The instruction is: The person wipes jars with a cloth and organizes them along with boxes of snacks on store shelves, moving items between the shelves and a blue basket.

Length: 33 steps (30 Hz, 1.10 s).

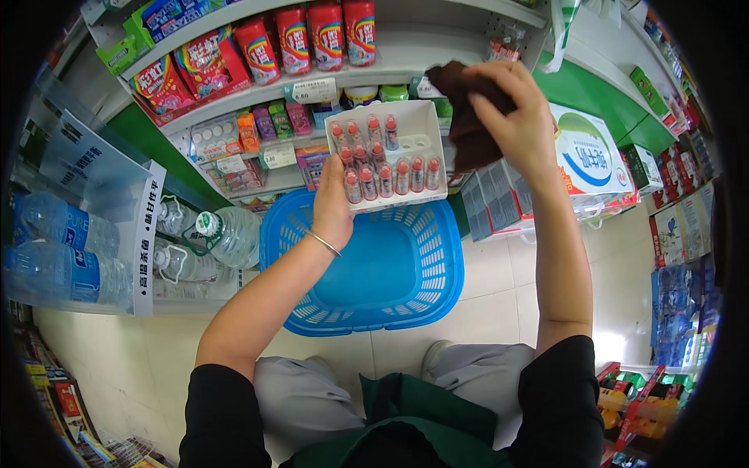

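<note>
My left hand [333,205] grips the near left corner of a white display box [436,155], which is tilted above a blue plastic basket [371,263]. Rows of small clear tubes with red tops [384,178] stand in holes in the box; a few holes at its right side hold no tube. My right hand [515,114] is raised to the right of the box, its fingers closed on a dark brown cloth [477,117] that hangs down beside the box. The inside of the basket shows only its blue bottom and slotted walls.
Ahead, a shelf [404,73] bears red candy bottles [292,44] and candy boxes [213,61], with small packs on the tier below. Large water bottles [234,234] stand left of the basket. Milk cartons [585,152] are stacked at the right. Drink bottles [638,409] fill the lower right corner.
</note>
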Motion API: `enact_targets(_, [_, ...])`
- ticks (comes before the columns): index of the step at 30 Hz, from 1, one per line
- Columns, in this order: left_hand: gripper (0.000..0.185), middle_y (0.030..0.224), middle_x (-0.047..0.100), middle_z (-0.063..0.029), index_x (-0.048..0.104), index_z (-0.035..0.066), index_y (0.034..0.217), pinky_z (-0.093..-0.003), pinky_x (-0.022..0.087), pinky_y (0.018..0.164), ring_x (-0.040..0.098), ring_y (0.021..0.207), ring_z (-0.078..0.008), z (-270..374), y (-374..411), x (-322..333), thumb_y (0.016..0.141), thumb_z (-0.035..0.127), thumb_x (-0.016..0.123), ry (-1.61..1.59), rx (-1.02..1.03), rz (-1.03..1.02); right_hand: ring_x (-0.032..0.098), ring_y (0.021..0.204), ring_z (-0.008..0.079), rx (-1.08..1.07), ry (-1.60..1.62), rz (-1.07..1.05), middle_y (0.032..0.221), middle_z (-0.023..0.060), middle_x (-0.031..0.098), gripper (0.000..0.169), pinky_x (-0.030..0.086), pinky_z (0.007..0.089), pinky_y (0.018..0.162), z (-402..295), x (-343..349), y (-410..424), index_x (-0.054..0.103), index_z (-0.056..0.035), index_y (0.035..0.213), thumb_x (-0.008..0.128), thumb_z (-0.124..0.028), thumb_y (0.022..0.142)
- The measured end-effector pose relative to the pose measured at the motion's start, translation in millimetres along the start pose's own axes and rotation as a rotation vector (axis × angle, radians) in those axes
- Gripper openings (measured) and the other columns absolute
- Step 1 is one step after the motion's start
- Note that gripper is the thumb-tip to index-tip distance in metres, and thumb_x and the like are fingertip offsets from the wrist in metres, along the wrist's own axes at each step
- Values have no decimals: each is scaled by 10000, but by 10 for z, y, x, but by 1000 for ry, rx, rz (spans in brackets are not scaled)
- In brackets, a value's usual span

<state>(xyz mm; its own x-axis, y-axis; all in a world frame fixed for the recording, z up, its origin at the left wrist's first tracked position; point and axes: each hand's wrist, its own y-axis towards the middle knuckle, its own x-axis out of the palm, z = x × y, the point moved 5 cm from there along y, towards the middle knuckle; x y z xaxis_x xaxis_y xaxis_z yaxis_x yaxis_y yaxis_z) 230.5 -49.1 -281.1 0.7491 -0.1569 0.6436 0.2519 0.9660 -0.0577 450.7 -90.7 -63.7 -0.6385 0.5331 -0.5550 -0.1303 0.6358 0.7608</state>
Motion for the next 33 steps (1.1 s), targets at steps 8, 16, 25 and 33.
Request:
enact_targets(8, [484, 1305, 560, -69, 451, 54, 1381, -329, 462, 1004, 561, 1173, -158, 145, 43, 402, 1074, 421, 380, 11, 46, -19, 619, 1048, 357, -18, -281, 13, 1128, 154, 647, 386, 506, 410, 899, 496, 424, 723, 635, -39, 1209, 690, -180, 854])
enact_targets(16, [544, 1391, 498, -62, 382, 48, 1472, -306, 417, 1044, 497, 1247, -154, -82, 179, 241, 1067, 409, 423, -57, 11, 37, 463, 1329, 355, -83, -38, -553, 1434, 167, 515, 433, 394, 418, 1101, 614, 975, 675, 548, -54, 1356, 509, -63, 925])
enact_targets(25, [563, 1426, 472, -63, 334, 53, 1505, -303, 394, 1074, 477, 1279, -158, -186, 254, 252, 1066, 391, 433, -68, -32, 67, 562, 1228, 368, 425, -370, -534, 1330, 179, 599, 421, 462, 431, 1028, 1069, 1389, 1105, 567, -59, 1335, 496, -176, 937])
enact_targets(33, [573, 1441, 460, -60, 310, 56, 1522, -308, 397, 1074, 478, 1280, -158, -189, 244, 237, 1065, 376, 443, -96, -55, 92, 590, 1237, 321, 607, -701, -569, 1368, 165, 587, 391, 506, 422, 978, 1354, 1068, 1281, 634, -36, 1277, 469, -192, 958])
